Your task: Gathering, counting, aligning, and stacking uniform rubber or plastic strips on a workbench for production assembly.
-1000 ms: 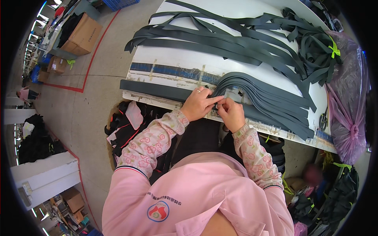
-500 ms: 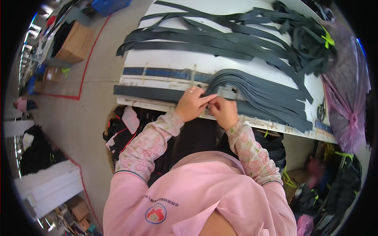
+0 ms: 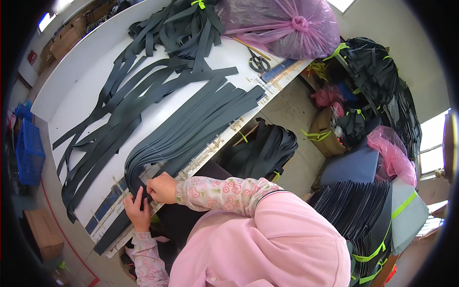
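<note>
A bundle of long, flat, dark grey-green fabric strips (image 3: 179,126) lies on the white table (image 3: 79,138), its left end curving down toward my hands. My right hand (image 3: 161,188) is closed, fingers curled at the bent end of the bundle. Beside it, my left hand (image 3: 137,214) touches the strips' end with index finger and thumb stretched out and apart, dark material between them. Its other fingers are partly hidden. A single flat strip (image 3: 114,232) runs along the table's near edge, just left of my left hand.
Loose strips (image 3: 107,119) spread across the far table, leading to a tangled pile (image 3: 181,28) tied in bright green. Black-handled scissors (image 3: 258,62) lie near a pink plastic bag (image 3: 282,28). Black bundles (image 3: 263,148) hang below the edge; stacked dark pieces (image 3: 354,215) stand right.
The head view has swung to the right, so the table appears slanted and more bundles show. My hands stay together at the bundle's curved end; the left index finger and thumb now show apart.
</note>
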The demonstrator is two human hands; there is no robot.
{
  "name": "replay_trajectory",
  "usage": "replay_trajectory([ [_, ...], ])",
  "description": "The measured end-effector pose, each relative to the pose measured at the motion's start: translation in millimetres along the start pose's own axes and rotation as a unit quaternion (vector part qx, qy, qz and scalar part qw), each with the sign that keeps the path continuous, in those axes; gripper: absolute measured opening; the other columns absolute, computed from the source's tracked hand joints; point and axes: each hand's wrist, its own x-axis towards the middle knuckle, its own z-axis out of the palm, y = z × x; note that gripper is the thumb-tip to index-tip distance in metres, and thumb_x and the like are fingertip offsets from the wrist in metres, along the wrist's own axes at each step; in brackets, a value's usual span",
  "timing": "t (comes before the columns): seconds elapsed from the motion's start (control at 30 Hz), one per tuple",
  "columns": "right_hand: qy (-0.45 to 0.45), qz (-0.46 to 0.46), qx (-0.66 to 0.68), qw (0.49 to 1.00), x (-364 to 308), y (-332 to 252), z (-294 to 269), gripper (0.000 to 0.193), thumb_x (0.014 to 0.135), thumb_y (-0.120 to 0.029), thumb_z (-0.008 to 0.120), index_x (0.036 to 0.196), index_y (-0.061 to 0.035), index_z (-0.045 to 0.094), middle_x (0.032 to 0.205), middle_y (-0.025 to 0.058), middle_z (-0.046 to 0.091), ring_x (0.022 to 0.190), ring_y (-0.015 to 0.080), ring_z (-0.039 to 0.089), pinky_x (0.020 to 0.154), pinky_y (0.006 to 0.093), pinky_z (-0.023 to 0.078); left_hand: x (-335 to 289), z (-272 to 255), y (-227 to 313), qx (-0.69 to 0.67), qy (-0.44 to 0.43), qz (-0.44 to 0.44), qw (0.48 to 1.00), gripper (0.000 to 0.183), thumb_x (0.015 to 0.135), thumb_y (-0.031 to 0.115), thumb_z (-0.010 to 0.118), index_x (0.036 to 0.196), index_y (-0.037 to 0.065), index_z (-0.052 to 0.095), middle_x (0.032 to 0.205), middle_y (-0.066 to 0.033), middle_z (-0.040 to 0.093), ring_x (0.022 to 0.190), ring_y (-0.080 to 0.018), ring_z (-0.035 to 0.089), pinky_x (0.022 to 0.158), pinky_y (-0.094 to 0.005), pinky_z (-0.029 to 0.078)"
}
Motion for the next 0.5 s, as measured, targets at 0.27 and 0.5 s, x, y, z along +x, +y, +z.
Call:
replay_trajectory([
  [0.27, 0.013, 0.015, 0.078, 0.997, -9, 20, -36, 0.016, 0.085, -0.017, 0.067, 0.094, -0.0042, 0.069, 0.077, 0.011, 0.071, 0.07, 0.0258, 0.07, 0.065, 0.0377, 0.053, 1, -10, 2, 0.02, 0.017, 0.007, 1.0, 0.05, 0.073, 0.009, 0.076, 0.122, 0.019, 0.072, 0.092, -0.012, 0.053, 0.085, -0.0326, 0.052, 0.076, -0.0439, 0.045],
  [0.5, 0.004, 0.107, 0.169, 0.98, -25, 52, -94, 0.015, 0.087, -0.01, 0.07, 0.096, 0.0015, 0.067, 0.071, 0.006, 0.068, 0.063, 0.0127, 0.066, 0.06, 0.0291, 0.052, -4, -16, 7, 0.015, 0.019, 0.0, 1.0, 0.047, 0.078, 0.01, 0.075, 0.123, 0.023, 0.072, 0.09, -0.0098, 0.055, 0.083, -0.0309, 0.053, 0.076, -0.0423, 0.046],
])
